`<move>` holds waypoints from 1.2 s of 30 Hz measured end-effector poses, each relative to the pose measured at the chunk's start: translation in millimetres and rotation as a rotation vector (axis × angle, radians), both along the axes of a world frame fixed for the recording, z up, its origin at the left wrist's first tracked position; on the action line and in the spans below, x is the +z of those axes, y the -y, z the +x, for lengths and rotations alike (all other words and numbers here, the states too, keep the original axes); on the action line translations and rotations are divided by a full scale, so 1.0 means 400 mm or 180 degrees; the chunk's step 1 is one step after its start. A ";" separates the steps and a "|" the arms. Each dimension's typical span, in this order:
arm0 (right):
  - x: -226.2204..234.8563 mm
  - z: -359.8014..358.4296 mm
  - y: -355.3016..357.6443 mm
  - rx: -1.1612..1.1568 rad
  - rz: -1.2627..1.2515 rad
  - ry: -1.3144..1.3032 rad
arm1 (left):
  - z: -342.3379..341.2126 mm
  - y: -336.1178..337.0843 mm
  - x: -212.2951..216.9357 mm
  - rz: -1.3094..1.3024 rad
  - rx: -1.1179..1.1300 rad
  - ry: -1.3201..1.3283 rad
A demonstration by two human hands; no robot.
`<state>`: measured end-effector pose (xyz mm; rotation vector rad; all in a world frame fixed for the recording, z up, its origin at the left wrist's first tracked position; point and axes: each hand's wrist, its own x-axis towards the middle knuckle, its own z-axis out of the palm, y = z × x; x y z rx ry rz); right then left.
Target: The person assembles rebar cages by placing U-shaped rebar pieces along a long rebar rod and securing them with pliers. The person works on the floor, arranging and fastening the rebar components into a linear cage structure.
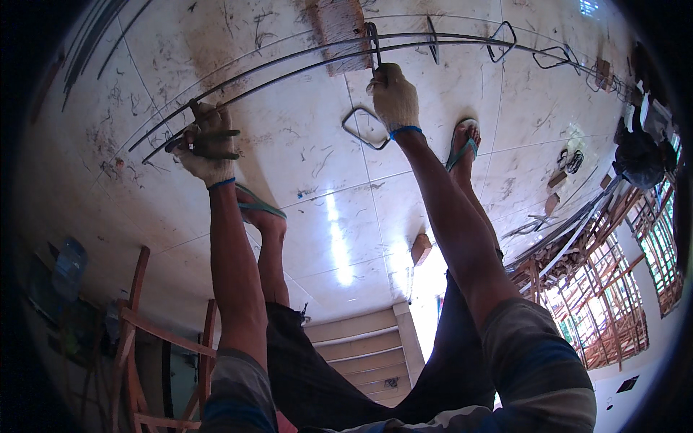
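Note:
Two long steel rods run side by side above the floor. My left hand, in a pale knit glove, is closed at their left end around a dark two-handled tool that looks like pincers; its jaws are hidden. My right hand, gloved alike, grips a bent wire stirrup that hangs around the rods. Farther right, more stirrups sit along the rods. One loose square stirrup lies on the floor, left of my right hand.
A reddish block lies beneath the rods. Several bars lie at the far left. Wire scraps litter the tiled floor. My sandalled feet stand near the rods. A wooden frame stands lower left; a brick lies right of centre.

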<state>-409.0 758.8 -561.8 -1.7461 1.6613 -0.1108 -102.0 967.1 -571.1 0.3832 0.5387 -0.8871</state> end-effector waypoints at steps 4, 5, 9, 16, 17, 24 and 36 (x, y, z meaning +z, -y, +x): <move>-0.018 0.011 0.007 -0.0010 0.0103 0.0039 | 0.004 -0.014 -0.053 0.0102 0.0120 -0.0228; -0.023 0.008 0.011 -0.0002 0.0054 0.0035 | -0.004 -0.011 -0.058 0.0103 0.0109 -0.0235; -0.013 0.003 0.024 0.0012 -0.0135 -0.0054 | -0.024 0.008 -0.082 0.0502 0.0172 -0.0138; 0.036 0.091 0.047 0.0687 -0.1548 -0.0013 | -0.017 -0.008 -0.095 0.0382 0.0123 -0.0071; 0.032 0.113 0.066 0.0826 -0.1678 0.0132 | -0.013 -0.014 -0.099 0.0260 0.0094 -0.0110; -0.110 0.285 0.353 0.1073 -0.0541 -0.0652 | -0.018 -0.003 -0.078 0.0251 0.0041 -0.0035; -0.163 0.324 0.459 0.1191 0.1565 -0.0387 | -0.017 0.000 -0.089 -0.0113 0.0179 -0.0262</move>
